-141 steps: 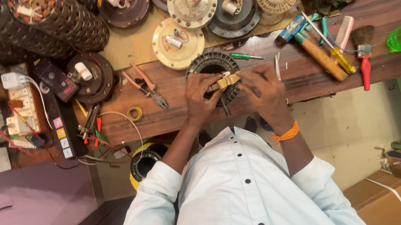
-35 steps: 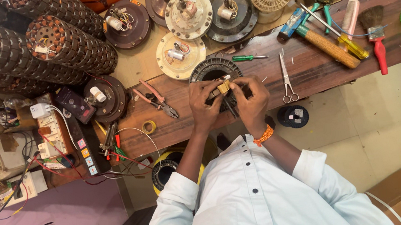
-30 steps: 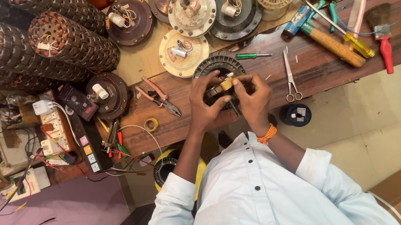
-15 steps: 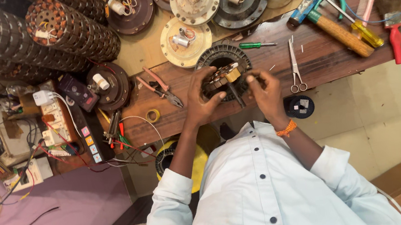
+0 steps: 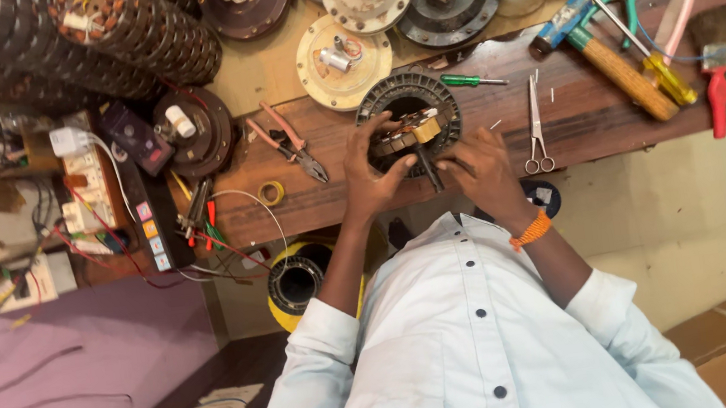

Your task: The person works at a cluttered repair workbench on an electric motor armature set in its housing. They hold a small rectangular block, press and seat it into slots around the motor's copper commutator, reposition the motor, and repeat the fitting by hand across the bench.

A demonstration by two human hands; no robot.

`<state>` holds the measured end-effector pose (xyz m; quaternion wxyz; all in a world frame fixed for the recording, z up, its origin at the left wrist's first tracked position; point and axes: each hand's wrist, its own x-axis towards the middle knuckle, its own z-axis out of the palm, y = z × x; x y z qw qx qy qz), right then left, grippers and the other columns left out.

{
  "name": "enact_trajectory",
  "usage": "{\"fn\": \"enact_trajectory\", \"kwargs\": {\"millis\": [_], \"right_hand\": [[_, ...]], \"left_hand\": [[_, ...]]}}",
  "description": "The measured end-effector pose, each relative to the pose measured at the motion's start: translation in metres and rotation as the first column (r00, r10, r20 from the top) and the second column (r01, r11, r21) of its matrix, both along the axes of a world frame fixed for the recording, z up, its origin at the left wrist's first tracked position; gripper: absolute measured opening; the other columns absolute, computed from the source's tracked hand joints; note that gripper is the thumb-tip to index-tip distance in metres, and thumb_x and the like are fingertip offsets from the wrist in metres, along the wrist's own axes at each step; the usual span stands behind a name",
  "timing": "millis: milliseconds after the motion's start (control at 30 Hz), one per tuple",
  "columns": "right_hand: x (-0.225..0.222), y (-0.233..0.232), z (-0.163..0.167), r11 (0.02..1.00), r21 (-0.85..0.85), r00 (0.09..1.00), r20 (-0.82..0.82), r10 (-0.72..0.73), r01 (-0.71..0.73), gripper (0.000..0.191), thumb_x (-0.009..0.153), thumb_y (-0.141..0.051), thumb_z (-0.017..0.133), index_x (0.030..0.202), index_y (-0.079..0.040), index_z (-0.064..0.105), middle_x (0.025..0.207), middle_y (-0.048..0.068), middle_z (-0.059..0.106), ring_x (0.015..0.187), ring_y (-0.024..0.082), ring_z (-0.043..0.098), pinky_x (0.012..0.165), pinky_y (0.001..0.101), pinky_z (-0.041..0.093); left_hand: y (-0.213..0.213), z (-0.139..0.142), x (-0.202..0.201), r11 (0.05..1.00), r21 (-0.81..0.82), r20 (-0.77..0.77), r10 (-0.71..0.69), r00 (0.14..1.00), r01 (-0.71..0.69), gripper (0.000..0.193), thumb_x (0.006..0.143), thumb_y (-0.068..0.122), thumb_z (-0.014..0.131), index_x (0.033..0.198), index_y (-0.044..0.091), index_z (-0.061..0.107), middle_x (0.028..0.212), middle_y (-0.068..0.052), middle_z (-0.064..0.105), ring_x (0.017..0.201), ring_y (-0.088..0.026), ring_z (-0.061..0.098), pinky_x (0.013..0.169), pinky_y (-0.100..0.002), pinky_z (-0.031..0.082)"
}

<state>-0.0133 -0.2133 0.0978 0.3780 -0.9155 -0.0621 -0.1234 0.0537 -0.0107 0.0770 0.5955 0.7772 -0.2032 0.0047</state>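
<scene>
One scissors (image 5: 535,125), one pliers (image 5: 288,144), two hands (image 5: 371,176), one hammer (image 5: 606,58)

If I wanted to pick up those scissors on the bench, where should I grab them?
Probably best by the finger loops. The scissors lie flat and shut on the wooden bench, loops toward the bench's front edge, thin blades pointing to the back. Come from the front edge, beside the right hand, and pinch the loops; they are rounded and wider than the sharp blades.
</scene>
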Motion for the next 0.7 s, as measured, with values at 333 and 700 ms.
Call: {"fn": "enact_trajectory", "kwargs": {"millis": [333,700], "right_hand": [[-0.01,-0.026,0.052,0.954,0.265,0.976,-0.127,0.176,-0.138,0.015,0.097,-0.009,0.068,0.108,-0.003,0.075,0.081,0.007,0.063,0.069,0.015,0.055,0.063,0.0304,0.044],[0.04,-0.019,0.081,0.966,0.257,0.957,-0.282,0.072,0.003,0.014,0.1,-0.015,0.073,0.107,-0.003,0.077,0.079,-0.001,0.069,0.064,0.002,0.049,0.053,0.0219,0.036]], "left_hand": [[-0.028,-0.01,-0.009,0.981,-0.043,0.195,0.192,0.962,-0.187,0.076,0.08,0.007,0.083,0.147,0.015,0.048,0.116,-0.003,0.071,0.112,-0.025,0.061,0.106,-0.041,0.046],[-0.03,-0.035,-0.008,0.972,-0.107,0.298,0.23,0.926,-0.207,0.074,0.084,0.004,0.083,0.147,0.017,0.045,0.121,-0.001,0.069,0.111,-0.025,0.061,0.104,-0.041,0.047]]}}
